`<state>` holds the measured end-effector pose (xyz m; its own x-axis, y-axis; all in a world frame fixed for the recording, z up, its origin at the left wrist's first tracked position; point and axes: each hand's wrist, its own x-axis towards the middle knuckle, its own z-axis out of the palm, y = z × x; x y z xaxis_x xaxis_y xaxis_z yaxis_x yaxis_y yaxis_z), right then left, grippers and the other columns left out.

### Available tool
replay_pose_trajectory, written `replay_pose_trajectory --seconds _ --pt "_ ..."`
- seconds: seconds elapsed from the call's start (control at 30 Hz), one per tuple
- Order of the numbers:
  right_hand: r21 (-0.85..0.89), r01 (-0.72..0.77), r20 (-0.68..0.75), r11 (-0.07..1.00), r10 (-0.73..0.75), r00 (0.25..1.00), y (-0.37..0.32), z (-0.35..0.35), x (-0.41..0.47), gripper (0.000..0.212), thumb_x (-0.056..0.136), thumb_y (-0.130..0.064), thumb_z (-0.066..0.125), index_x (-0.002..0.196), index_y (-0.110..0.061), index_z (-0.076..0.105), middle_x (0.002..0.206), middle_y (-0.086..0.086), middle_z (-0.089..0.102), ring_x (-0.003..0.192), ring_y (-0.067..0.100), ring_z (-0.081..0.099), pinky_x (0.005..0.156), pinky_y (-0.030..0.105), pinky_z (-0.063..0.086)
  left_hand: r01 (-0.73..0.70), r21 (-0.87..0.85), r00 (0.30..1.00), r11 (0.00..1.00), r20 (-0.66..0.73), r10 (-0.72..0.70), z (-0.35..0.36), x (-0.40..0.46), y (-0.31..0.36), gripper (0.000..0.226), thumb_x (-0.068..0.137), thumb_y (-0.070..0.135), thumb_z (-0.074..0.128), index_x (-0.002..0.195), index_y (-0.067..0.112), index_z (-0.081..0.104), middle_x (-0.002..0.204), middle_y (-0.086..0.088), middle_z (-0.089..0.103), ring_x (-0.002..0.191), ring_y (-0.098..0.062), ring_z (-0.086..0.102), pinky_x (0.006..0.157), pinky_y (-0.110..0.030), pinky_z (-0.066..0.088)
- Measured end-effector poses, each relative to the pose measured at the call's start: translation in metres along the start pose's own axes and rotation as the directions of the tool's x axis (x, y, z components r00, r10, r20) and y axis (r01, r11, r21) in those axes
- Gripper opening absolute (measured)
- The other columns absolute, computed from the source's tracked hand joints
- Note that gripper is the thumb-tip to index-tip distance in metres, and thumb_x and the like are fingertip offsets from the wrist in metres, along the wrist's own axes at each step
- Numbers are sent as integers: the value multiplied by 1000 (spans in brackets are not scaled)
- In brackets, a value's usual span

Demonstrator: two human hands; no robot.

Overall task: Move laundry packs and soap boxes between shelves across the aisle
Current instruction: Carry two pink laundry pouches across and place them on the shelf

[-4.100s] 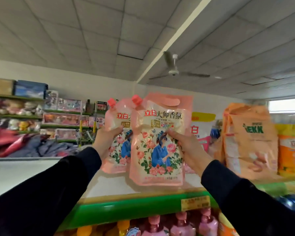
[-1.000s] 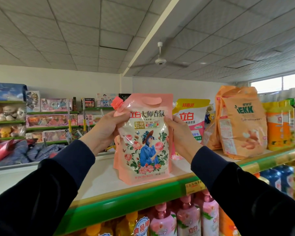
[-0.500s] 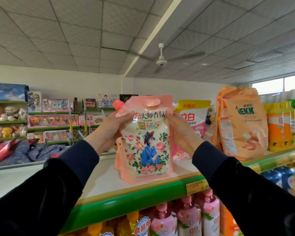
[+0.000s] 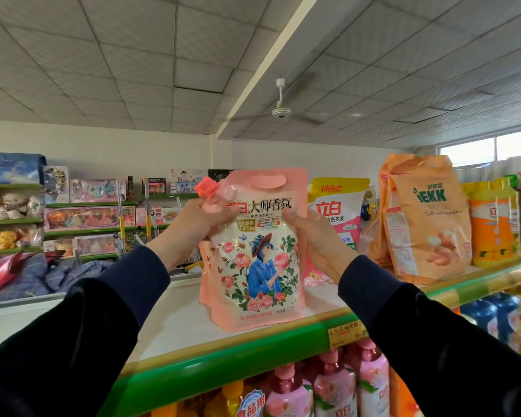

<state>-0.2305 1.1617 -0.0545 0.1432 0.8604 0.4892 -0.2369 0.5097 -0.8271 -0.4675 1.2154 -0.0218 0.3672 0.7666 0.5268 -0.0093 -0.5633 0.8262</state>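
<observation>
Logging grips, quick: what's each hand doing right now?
Left hand: closed on the pink floral laundry pack.
Right hand: closed on the same pack.

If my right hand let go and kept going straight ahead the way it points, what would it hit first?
Probably the yellow-topped white and pink laundry pouch, standing just behind your right hand and the floral pink pouch; depth is hard to judge.

A grey tiled ceiling spans the room, crossed by a pale beam running to the far wall. A white ceiling fan hangs right of the beam, its blades blurred. The far wall is off-white. A bright window sits far right. Green-edged shelves on the far left hold what look like boxed toys.
</observation>
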Motion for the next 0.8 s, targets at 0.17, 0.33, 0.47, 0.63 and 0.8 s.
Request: replay_pose_trajectory --seconds 0.17,0.33,0.47,0.63,0.8 --pt "46 15 -39 999 -13 999 3 4 -2 22 96 -13 68 118 -9 67 106 13 80 91 27 79 67 32 63 19 181 993 983 110 -39 -10 -8 -17 52 67 34 87 113 20 66 96 5 81 83 -12 78 65 -23 61" --pt "-17 21 -66 1000 -22 998 0 6 -3 23 97 -18 68 119 -12 68 104 9 81 91 25 79 69 32 63 57 122 996 991 58 -65 -13 -6 -20 41 75 25 87 111 18 68 95 1 82 86 -20 79 67 -27 62" --pt "-53 41 -72 998 -45 996 -5 2 -4 26 97 -18 67 122 -11 70 111 12 79 97 28 77 76 37 61 9 -50 999 999 44 -7 -7 -13 -14 70 61 35 89 124 24 61 102 5 81 87 -15 79 63 -24 61" --pt "-121 103 -75 987 -113 991 -9 5 -5 28 94 -22 71 122 -17 70 114 6 79 104 26 75 84 37 60 -133 -74 988 988 -90 126 2 -20 -8 98 64 33 91 144 36 35 130 4 69 108 -13 73 78 -27 62" --pt "-220 191 -96 956 -216 972 -10 16 -12 34 91 -28 75 123 -21 65 111 -3 79 103 15 76 88 33 60 -258 135 940 957 -195 281 9 -32 2 120 72 29 92 161 31 11 168 4 25 151 -9 27 125 -45 25"
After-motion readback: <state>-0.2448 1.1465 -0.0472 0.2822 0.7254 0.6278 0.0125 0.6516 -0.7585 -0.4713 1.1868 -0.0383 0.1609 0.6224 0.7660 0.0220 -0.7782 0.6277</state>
